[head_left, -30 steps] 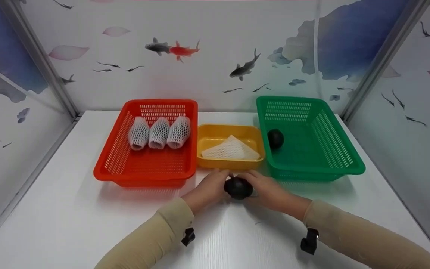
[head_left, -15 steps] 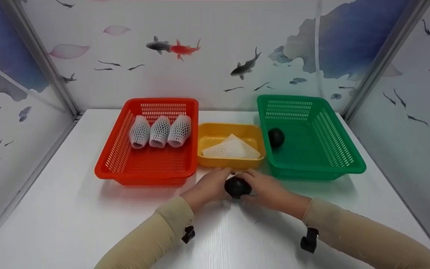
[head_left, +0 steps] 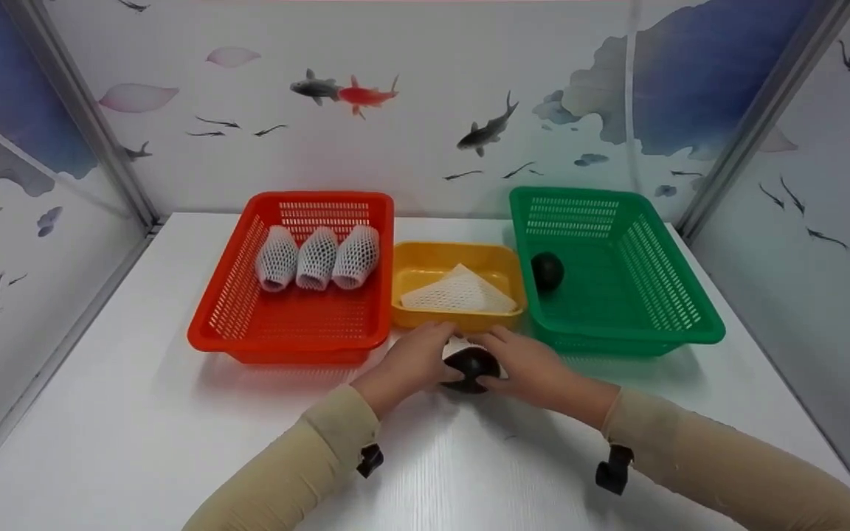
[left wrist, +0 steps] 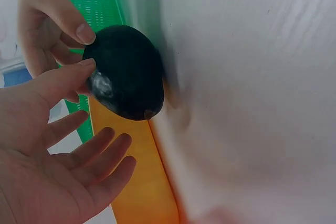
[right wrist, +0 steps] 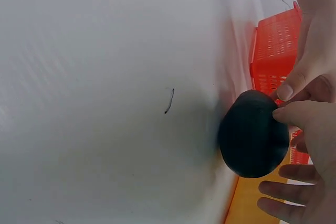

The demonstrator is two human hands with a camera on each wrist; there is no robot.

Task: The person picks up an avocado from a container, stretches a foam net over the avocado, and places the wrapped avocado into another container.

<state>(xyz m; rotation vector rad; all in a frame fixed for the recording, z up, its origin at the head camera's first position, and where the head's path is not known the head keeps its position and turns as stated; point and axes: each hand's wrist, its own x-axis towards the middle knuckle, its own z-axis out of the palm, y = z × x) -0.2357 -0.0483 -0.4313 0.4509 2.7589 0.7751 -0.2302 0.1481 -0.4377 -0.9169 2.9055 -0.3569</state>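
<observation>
A dark, egg-shaped avocado lies between my two hands just in front of the yellow tray. In the left wrist view its stem end shows. My left hand touches the avocado with its thumb. Its other fingers spread apart from the fruit in the left wrist view. From the other side, my right hand rests its thumb on the avocado too. Its fingers look mostly straight in the right wrist view. Contact on the far side of the avocado is hidden.
Behind the hands stands a yellow tray with flat white foam netting. A red basket at left holds three white foam net sleeves. The green basket at right contains another dark avocado.
Both thumbs have shifted onto the near side of the avocado, and the fingers have loosened away from it. The avocado stays in nearly the same place. Baskets and tray are unchanged.
</observation>
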